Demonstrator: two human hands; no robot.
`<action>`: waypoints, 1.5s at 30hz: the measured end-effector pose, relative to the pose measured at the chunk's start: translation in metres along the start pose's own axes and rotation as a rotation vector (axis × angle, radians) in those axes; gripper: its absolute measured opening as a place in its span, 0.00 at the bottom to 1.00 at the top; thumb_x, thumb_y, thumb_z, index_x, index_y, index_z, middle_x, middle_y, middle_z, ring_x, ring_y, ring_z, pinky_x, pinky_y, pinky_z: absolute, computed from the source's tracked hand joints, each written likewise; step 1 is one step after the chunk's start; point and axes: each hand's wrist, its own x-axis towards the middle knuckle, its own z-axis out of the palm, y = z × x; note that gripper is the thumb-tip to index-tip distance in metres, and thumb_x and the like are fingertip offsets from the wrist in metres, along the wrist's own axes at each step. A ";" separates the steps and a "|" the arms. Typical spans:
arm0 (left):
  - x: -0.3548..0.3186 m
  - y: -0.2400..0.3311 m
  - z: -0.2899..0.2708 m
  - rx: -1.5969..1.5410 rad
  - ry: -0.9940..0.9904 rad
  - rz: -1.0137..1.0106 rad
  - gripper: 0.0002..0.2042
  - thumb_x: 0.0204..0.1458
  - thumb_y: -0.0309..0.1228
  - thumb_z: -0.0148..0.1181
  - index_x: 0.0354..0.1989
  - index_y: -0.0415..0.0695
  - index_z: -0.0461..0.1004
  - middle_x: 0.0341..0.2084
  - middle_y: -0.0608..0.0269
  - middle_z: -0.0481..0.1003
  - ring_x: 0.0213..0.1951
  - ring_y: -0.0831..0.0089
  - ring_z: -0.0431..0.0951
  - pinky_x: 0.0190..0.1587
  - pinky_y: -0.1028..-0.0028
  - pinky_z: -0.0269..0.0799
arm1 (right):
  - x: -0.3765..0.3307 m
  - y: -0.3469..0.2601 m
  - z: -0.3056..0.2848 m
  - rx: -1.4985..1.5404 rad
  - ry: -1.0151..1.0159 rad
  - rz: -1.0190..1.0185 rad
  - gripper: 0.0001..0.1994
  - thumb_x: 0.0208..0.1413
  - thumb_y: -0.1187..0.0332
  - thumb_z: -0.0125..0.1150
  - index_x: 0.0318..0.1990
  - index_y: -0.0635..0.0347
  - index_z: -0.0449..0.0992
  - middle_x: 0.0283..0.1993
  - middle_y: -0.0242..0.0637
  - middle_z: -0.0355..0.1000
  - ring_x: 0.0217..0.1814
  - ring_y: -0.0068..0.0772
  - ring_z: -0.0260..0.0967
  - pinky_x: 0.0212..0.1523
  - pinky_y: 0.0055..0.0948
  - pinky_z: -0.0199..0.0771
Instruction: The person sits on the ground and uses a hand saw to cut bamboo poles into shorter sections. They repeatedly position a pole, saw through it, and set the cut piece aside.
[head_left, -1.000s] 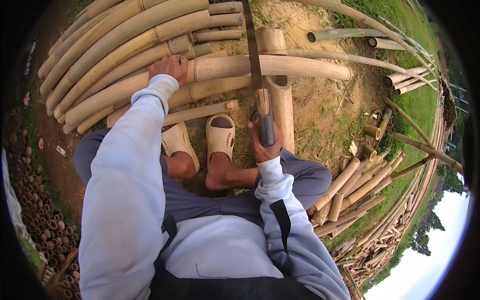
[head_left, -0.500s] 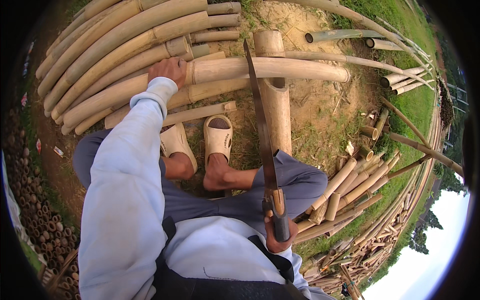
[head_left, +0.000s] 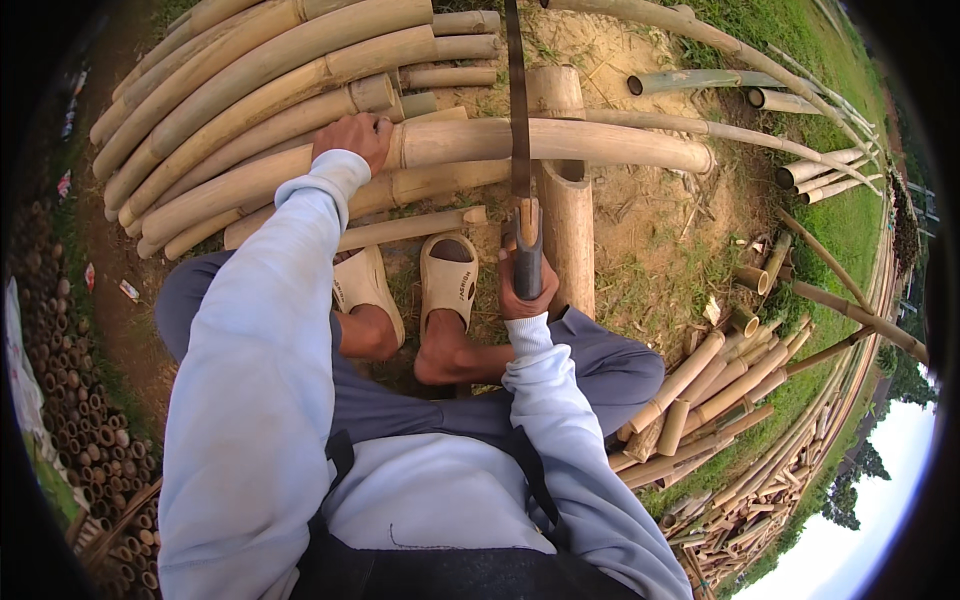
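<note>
My right hand (head_left: 528, 285) is wrapped round the wood-and-black handle of a hand saw (head_left: 519, 120). Its long dark blade points away from me and lies across a thick bamboo pole (head_left: 620, 143). Left of the blade, my left hand (head_left: 354, 139) presses down on the same pole with its fingers curled over it. An upright-lying bamboo post (head_left: 568, 230) passes beneath the pole and supports it near the cut line. Whether the blade has bitten into the bamboo cannot be made out.
Long bamboo poles (head_left: 270, 60) are stacked at the far left. Short cut pieces (head_left: 690, 380) lie in a pile at the right, with bamboo scraps (head_left: 760, 510) beyond. My sandalled feet (head_left: 448, 290) rest below the pole. Green bamboo tubes (head_left: 700, 80) lie on the grass at the far right.
My right hand has pushed the saw forward, away from my body, so the handle is now close to the pole. My left hand stays on the pole.
</note>
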 end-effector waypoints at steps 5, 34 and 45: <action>0.001 -0.012 0.010 -0.017 0.079 0.033 0.24 0.63 0.47 0.40 0.45 0.46 0.82 0.43 0.43 0.81 0.48 0.47 0.81 0.57 0.53 0.72 | 0.025 -0.076 -0.024 0.029 -0.161 0.218 0.08 0.58 0.75 0.67 0.42 0.66 0.77 0.29 0.30 0.72 0.33 0.17 0.65 0.36 0.24 0.69; -0.005 -0.010 -0.005 -0.023 0.013 0.036 0.23 0.62 0.46 0.43 0.43 0.44 0.83 0.40 0.42 0.81 0.46 0.45 0.81 0.55 0.53 0.73 | 0.042 -0.056 -0.005 0.066 -0.158 0.190 0.09 0.58 0.74 0.68 0.45 0.65 0.77 0.32 0.29 0.73 0.35 0.18 0.66 0.39 0.22 0.70; 0.000 -0.010 0.006 -0.087 0.040 0.072 0.22 0.62 0.46 0.44 0.43 0.44 0.83 0.42 0.41 0.81 0.47 0.47 0.81 0.56 0.53 0.72 | 0.008 -0.011 -0.009 0.021 -0.092 0.098 0.09 0.59 0.73 0.69 0.44 0.65 0.76 0.34 0.30 0.75 0.37 0.19 0.68 0.41 0.24 0.71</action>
